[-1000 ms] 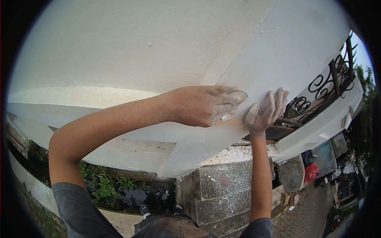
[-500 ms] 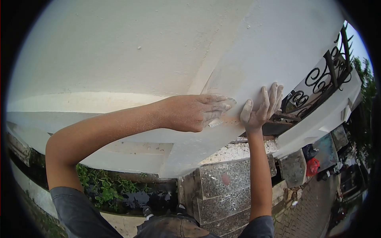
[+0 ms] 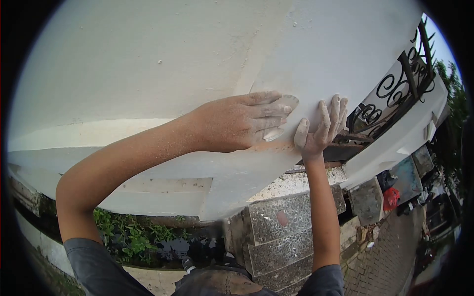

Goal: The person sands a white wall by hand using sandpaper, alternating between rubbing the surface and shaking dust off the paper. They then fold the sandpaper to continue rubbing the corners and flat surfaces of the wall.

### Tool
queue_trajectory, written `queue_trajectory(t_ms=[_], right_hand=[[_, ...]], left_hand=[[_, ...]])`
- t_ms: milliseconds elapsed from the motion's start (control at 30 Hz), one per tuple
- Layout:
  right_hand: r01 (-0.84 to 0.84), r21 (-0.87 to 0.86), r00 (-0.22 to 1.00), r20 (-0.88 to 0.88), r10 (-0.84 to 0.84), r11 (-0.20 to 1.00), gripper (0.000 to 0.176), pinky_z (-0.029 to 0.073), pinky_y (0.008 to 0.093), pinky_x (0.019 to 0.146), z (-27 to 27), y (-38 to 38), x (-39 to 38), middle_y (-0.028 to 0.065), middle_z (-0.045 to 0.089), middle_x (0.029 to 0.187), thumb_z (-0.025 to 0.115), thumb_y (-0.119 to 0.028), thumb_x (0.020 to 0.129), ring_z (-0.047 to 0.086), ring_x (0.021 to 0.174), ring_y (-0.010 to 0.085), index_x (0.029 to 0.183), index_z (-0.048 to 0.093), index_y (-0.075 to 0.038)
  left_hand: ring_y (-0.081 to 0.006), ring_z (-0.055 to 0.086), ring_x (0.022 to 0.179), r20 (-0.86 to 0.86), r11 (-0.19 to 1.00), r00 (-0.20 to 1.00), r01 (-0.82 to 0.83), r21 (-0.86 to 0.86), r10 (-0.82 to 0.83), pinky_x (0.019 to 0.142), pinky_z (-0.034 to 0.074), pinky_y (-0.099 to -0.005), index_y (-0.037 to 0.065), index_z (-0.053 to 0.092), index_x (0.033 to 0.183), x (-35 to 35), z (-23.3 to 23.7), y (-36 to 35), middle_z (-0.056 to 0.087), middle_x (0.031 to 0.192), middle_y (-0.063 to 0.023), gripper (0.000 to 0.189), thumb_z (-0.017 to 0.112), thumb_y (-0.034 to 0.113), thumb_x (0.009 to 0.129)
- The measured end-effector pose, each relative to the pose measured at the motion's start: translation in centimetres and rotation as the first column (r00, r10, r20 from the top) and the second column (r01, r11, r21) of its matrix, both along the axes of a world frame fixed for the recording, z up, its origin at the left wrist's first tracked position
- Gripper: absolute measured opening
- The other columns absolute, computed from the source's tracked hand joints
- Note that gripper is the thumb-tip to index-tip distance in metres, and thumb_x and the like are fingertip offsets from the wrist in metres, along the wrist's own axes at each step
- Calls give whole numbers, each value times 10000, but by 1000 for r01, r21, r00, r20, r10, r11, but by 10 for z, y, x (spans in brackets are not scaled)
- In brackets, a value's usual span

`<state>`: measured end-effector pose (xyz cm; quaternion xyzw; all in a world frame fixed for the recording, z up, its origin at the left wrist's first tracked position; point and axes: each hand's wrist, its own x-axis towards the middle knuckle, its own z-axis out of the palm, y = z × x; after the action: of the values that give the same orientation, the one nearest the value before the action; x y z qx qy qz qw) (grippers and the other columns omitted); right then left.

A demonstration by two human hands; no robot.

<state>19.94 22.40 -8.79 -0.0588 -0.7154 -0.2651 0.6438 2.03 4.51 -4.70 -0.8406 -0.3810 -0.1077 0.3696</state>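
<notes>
My left hand (image 3: 242,121), dusted white, lies against the white wall (image 3: 197,59) with its fingers pressing down a piece of sandpaper (image 3: 290,102). The sheet's pale, dusty edges stick out beyond the fingertips and below them; the rest is hidden under the hand. Just under it, a brownish patch (image 3: 276,147) marks the wall surface. My right hand (image 3: 321,130) rests close by to the right, at the wall's edge, its whitened fingers stretched out and its thumb apart. Nothing shows in that hand.
Black scrolled ironwork (image 3: 395,89) stands beyond the wall's right edge. Below are speckled stone steps (image 3: 281,222), a ditch with green plants (image 3: 131,239) and dark water, and my feet on its near side. A red bag (image 3: 391,198) lies by the brick paving (image 3: 385,251).
My left hand has slid upward along the wall with the sandpaper under its fingers. The right hand keeps nearly the same place, and the view has shifted slightly.
</notes>
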Motion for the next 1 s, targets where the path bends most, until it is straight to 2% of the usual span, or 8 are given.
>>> queue_trajectory(t_ms=[133,267,467,567,667,767,867,1000], right_hand=[[-17,-6,1000,1,17,1000,448,187,526,1088,0,0,1,203,475,1332,539,-242,775,341,1322,401,1192,546,-80],[-4,-7,1000,-2,4,1000,446,176,516,1096,-1,0,1,200,476,1333,544,-241,772,338,1325,399,1190,552,-84],[-31,-13,1000,0,31,999,442,157,508,1106,-1,1,1,184,479,1337,550,-243,772,336,1330,386,1189,561,-96],[-29,-21,1000,-6,29,999,436,158,506,1107,-2,-1,2,177,480,1340,552,-243,773,336,1332,379,1185,567,-100],[-37,-13,999,-16,37,999,433,159,504,1108,1,1,-1,174,480,1343,557,-243,770,335,1334,374,1179,572,-103],[-46,-22,999,-10,45,999,433,158,500,1109,-3,0,1,171,482,1342,565,-249,764,334,1335,372,1174,578,-106],[-43,-19,999,-11,43,999,435,160,496,1110,-2,2,1,168,487,1337,571,-255,759,334,1335,369,1169,584,-111],[-51,-22,999,-16,51,998,429,158,491,1112,1,2,0,161,490,1336,578,-262,754,337,1335,366,1157,596,-117]], left_hand=[[-128,432,1270,-158,990,983,-72,122,91,1158,215,-407,131,637,1078,-5,14,-9,554,1287,21,270,555,167,822],[-102,458,1242,15,999,1000,-12,43,12,1157,209,-430,154,633,1104,-3,-4,-4,565,1272,46,291,541,173,829],[-104,429,1271,-19,975,988,-147,167,153,1148,223,-437,158,650,1029,-13,18,-18,553,1289,56,231,530,162,832],[-95,430,1268,18,998,998,-52,-40,52,1144,232,-450,149,654,995,-6,-35,-7,547,1299,44,197,527,174,846],[-91,418,1276,-128,994,986,-98,54,104,1168,155,-462,139,647,989,-16,-13,-12,527,1321,38,188,532,184,848],[-83,408,1282,101,943,993,-95,318,66,1173,124,-458,155,642,1009,-14,13,-8,518,1329,46,204,510,201,861],[-81,400,1289,100,989,993,-46,-137,60,1167,129,-485,190,646,996,-11,-47,-1,512,1332,82,189,561,208,828],[-74,385,1294,-16,955,986,-154,253,163,1168,170,-396,198,625,1109,-11,14,-9,490,1355,65,277,497,255,870]])
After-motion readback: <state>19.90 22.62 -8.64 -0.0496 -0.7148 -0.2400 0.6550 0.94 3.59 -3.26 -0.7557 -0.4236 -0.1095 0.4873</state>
